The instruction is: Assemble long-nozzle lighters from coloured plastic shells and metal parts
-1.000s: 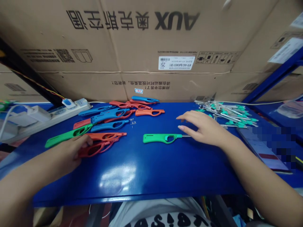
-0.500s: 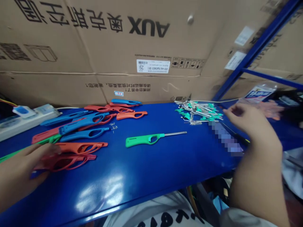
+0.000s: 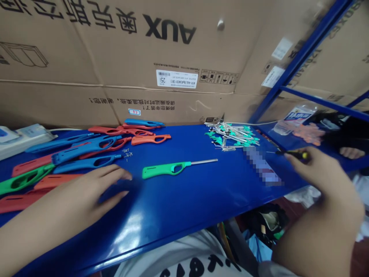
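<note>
My right hand [image 3: 317, 169] is closed around a screwdriver [image 3: 303, 155] with a black and yellow handle, its thin shaft pointing left over the blue table. My left hand [image 3: 106, 188] has its fingers apart and holds nothing. Just right of its fingertips lies a green lighter [image 3: 161, 170] with a metal tube pointing right. Behind and left of that hand are several lighter casings in blue [image 3: 86, 150], red and green; my forearm hides some. A heap of metal lighter tubes with green triggers [image 3: 235, 134] lies at the back, left of my right hand.
Small pins [image 3: 127, 154] lie beside the casings. A cardboard box [image 3: 121, 57] walls the back. Left stands a power strip [image 3: 29, 140]; right are a blue frame post [image 3: 300, 65], a clear plastic container [image 3: 296, 117], orange pieces [image 3: 309, 132] and another person's hand [image 3: 351, 152]. A blurred-out flat item [image 3: 262, 167] lies nearby.
My left hand has moved right, away from the red casings to beside the green lighter. My right hand has come lower and now holds the screwdriver. The view has shifted slightly right.
</note>
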A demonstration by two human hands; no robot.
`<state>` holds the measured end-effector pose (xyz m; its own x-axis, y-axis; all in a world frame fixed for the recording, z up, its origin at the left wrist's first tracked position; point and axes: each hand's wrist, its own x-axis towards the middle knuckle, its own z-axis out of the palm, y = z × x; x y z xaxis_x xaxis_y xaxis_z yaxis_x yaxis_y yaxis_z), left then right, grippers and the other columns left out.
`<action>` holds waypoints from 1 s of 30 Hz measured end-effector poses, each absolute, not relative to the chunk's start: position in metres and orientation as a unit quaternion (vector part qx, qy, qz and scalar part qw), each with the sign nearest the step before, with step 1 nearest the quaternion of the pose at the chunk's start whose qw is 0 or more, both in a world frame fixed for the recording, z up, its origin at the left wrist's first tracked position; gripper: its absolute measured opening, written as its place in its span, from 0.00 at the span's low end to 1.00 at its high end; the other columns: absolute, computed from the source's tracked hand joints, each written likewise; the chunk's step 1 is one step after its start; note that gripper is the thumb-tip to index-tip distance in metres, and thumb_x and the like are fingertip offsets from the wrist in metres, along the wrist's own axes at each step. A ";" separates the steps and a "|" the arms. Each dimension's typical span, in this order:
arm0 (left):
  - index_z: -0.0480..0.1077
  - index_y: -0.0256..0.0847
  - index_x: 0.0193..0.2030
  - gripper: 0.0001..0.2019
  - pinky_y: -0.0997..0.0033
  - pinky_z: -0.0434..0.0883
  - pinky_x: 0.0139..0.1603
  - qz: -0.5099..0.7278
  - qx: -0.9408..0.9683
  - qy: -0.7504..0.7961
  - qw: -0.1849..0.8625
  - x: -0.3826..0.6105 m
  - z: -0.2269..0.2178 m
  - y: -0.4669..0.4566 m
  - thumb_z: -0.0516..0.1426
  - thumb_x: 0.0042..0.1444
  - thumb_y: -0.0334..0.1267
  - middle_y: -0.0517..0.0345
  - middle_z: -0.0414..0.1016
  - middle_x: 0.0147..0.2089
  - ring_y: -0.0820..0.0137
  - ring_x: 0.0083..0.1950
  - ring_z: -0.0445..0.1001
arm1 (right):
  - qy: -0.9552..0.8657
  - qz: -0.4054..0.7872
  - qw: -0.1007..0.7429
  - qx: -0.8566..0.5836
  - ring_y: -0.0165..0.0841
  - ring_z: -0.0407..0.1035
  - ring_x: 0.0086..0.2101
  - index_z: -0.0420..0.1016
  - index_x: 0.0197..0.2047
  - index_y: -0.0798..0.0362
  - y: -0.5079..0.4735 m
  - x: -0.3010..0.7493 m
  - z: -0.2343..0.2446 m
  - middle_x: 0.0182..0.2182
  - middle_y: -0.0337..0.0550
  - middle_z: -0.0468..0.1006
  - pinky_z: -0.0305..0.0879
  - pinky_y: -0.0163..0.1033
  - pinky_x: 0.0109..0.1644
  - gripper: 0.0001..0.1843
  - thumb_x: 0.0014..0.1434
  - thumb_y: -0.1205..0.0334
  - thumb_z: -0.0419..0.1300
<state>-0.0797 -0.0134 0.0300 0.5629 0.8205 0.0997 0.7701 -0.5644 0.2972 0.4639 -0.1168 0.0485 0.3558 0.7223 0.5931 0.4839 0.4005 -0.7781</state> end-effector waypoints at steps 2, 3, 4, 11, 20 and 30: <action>0.73 0.51 0.53 0.14 0.56 0.74 0.52 0.089 0.897 0.422 0.093 -0.064 0.032 -0.010 0.54 0.63 0.48 0.59 0.76 0.54 0.58 0.53 0.76 | -0.535 -0.024 0.660 -0.527 0.20 0.60 0.17 0.82 0.30 0.43 -0.107 0.422 0.070 0.22 0.27 0.73 0.43 0.27 0.12 0.20 0.48 0.82 0.69; 0.71 0.47 0.56 0.17 0.53 0.74 0.53 0.083 0.901 0.419 0.072 -0.057 0.031 -0.009 0.54 0.63 0.47 0.54 0.74 0.57 0.55 0.55 0.75 | -0.517 -0.066 0.693 -0.498 0.21 0.63 0.20 0.81 0.32 0.42 -0.099 0.399 0.079 0.26 0.27 0.74 0.49 0.26 0.14 0.18 0.52 0.79 0.68; 0.70 0.43 0.57 0.19 0.51 0.74 0.52 0.090 0.911 0.401 0.045 -0.049 0.029 -0.009 0.55 0.62 0.47 0.49 0.74 0.56 0.52 0.54 0.75 | -0.501 -0.094 0.722 -0.468 0.22 0.65 0.23 0.81 0.33 0.41 -0.088 0.376 0.085 0.27 0.27 0.74 0.54 0.25 0.16 0.14 0.56 0.75 0.66; 0.67 0.35 0.60 0.18 0.52 0.73 0.54 0.070 0.923 0.379 0.014 -0.014 0.011 -0.007 0.54 0.67 0.40 0.44 0.71 0.55 0.54 0.54 0.71 | -0.568 0.293 0.692 -0.338 0.24 0.66 0.14 0.66 0.37 0.48 -0.011 0.225 0.071 0.30 0.33 0.77 0.60 0.32 0.11 0.09 0.65 0.54 0.60; 0.67 0.37 0.62 0.17 0.54 0.72 0.51 0.103 0.926 0.362 0.041 -0.013 -0.002 -0.017 0.49 0.69 0.35 0.47 0.73 0.53 0.56 0.52 0.69 | -0.602 0.479 0.523 -0.367 0.28 0.72 0.19 0.68 0.32 0.51 0.052 0.139 0.030 0.20 0.32 0.73 0.69 0.31 0.20 0.14 0.55 0.51 0.66; 0.68 0.40 0.62 0.18 0.55 0.75 0.52 0.147 0.924 0.342 0.093 -0.019 -0.007 -0.018 0.52 0.67 0.36 0.48 0.74 0.51 0.57 0.52 0.72 | -0.555 0.515 0.520 -0.395 0.29 0.74 0.21 0.70 0.31 0.51 0.051 0.122 0.016 0.22 0.36 0.76 0.70 0.32 0.22 0.13 0.53 0.53 0.67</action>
<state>-0.0193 -0.0177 -0.0070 0.7237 0.6583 0.2072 0.6035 -0.7493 0.2728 0.1220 0.0506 0.0161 -0.1463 0.9745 0.1701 -0.0973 0.1570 -0.9828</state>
